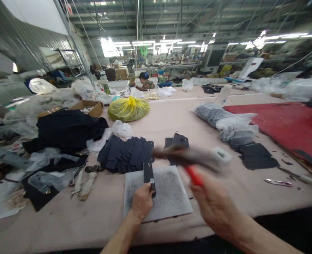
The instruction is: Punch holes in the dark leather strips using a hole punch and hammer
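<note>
My left hand (142, 201) is closed around a short punch (152, 185) with a shiny round top. Under it a dark strip-like piece (147, 170) lies on a pale, scuffed board (172, 190). My right hand (214, 204) grips a hammer by its red handle (194, 175); its head (187, 155) is smeared by motion, raised above the board's right side. Behind the board a fanned pile of dark flat pieces (129, 153) lies to the left, and a smaller stack (181, 140) sits partly behind the hammer. The punch's tip is hidden.
Tools with wrapped handles (88, 183) lie left of the board. Further back are a yellow bag (129, 108) and black cloth (68, 128). To the right are more dark pieces (258, 156), small scissors (277, 182), a white block (221, 155) and a red sheet (283, 123). A person (147, 83) sits beyond.
</note>
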`<state>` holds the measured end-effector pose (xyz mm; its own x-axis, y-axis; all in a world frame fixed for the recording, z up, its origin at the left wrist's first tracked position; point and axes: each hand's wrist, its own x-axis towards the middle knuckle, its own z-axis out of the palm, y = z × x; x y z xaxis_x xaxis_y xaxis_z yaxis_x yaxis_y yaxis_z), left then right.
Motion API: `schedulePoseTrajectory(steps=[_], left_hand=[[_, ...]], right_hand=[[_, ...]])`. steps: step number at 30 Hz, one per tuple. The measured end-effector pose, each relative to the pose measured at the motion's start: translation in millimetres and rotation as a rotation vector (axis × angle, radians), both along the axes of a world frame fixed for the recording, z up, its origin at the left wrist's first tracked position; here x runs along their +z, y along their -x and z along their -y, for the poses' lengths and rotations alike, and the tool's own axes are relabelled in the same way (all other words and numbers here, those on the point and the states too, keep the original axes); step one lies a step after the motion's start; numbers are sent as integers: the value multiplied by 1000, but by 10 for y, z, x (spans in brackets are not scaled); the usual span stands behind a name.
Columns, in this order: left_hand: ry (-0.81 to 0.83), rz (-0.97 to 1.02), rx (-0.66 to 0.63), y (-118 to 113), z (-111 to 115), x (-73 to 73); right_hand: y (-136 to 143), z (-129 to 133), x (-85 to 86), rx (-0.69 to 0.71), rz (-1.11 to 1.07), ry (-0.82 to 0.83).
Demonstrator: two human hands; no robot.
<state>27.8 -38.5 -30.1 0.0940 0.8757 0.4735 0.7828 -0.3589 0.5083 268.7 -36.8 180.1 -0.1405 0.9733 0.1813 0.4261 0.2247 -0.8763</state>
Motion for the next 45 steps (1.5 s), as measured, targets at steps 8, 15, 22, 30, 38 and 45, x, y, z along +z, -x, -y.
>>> schedulePoseTrajectory(steps=[8, 15, 22, 30, 38, 45], left_hand=[[-12, -4, 2, 8, -7, 6], [14, 23, 8, 26, 6, -75], [32, 24, -4, 54, -20, -125], [192, 197, 49, 44, -36, -36], [295, 519, 355, 426, -206, 138], [168, 225, 172, 390, -22, -35]], right_hand=[[-552, -119, -739, 137, 344, 450], [-1002, -296, -1613, -180, 429, 661], [-92, -453, -1541, 51, 713, -68], [887, -297, -1817, 318, 555, -43], [743, -401, -1832, 350, 454, 7], [735, -951, -1735, 176, 423, 65]])
